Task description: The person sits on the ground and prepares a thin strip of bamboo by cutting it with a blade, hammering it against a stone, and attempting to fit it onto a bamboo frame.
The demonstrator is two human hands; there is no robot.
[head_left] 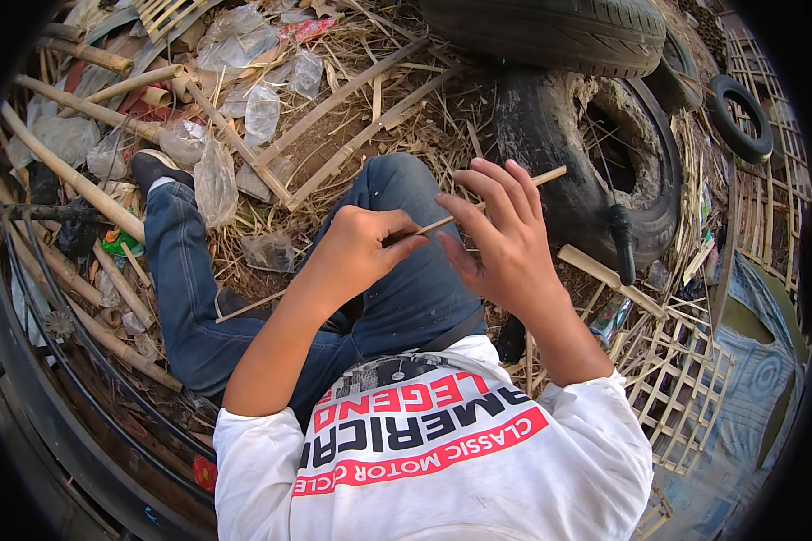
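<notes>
A thin, pale bamboo strip (pixel 550 175) slants up to the right above my raised knee. My left hand (pixel 356 248) is closed, pinching the strip's lower end between thumb and fingers. My right hand (pixel 505 234) is beside the strip's middle, its fingers stretched and apart. The strip runs past these fingers, and its far end sticks out beyond them. Whether the right fingers touch it, I cannot tell. Under both hands is my jeans-clad leg (pixel 406 194).
An old tyre (pixel 523 117) lies at the right, with a black-handled tool (pixel 621 234) leaning at it. Another tyre (pixel 586 41) is behind. Bamboo poles (pixel 81 185) and plastic bags (pixel 215 185) litter the left. A woven bamboo lattice (pixel 681 379) lies at the lower right.
</notes>
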